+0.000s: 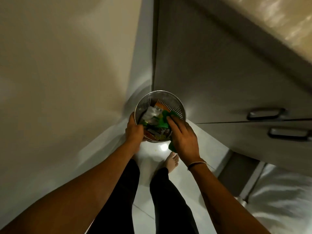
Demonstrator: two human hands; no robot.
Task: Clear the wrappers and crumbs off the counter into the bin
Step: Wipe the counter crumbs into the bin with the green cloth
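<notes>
View from the head camera, looking steeply down. A round metal bin (175,100) with a perforated wall stands on the pale tiled floor (194,183), in the corner between a beige wall (59,65) and a grey cabinet (219,73). Two drawer handles (266,114) appear on the cabinet front at right. Inside the bin lie crumpled wrappers (152,115): a clear one, an orange one against the far wall, and several darker pieces nearer the person.

The left hand (134,130) grips the near-left rim of the bin, the fingers curled over the edge and the thumb outside it. The right hand (183,137) is over the near-right rim, fingers extended and pressed flat on a green cloth (164,122) that drapes from inside the bin, over the rim, and out below the palm. Whether the thumb pinches the cloth cannot be told. A thin band (196,163) circles the right wrist.

Below, the person's legs in dark trousers (165,200) and one bare foot (172,162) stand on the floor just beside the bin. No crumbs can be made out at this blur.
</notes>
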